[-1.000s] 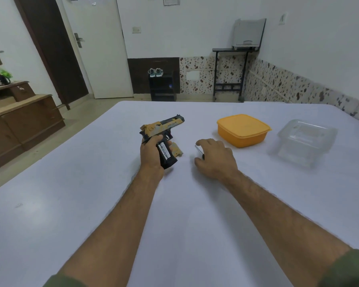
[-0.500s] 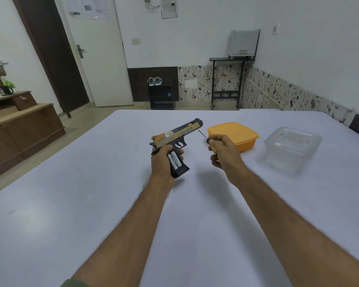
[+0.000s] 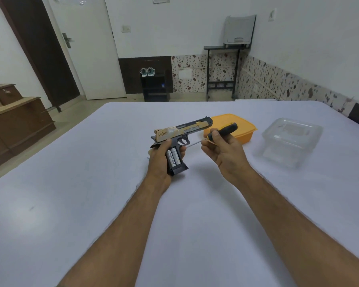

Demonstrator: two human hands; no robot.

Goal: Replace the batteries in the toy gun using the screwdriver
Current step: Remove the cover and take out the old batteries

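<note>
white-walled room, closed door at far left, wide pale counter [image 3: 91, 183] in front. left hand [image 3: 162, 160] grips the toy gun [image 3: 182, 131] by its handle, raised off the counter, barrel pointing away and to the right. the handle's side is open and two batteries [image 3: 173, 157] show between the fingers. right hand [image 3: 222, 150], just right of the gun, pinches the screwdriver [image 3: 224, 130] near the base of its black grip; the thin shaft runs left toward the gun and ends just below the trigger. an orange box [image 3: 245, 129] sits directly beyond the right hand, a clear tub [image 3: 292, 139] well to its right.

judged step: the tool is being brought to the gun with the battery bay exposed. the next move calls for steering the tip down to the cells or to a cover screw, with the left hand keeping the handle steady; which of the two cannot be told.

against half a second ago: the screwdriver's black grip now stands clear above the right hand, where only the shaft showed, and the shaft points at the gun.
</note>
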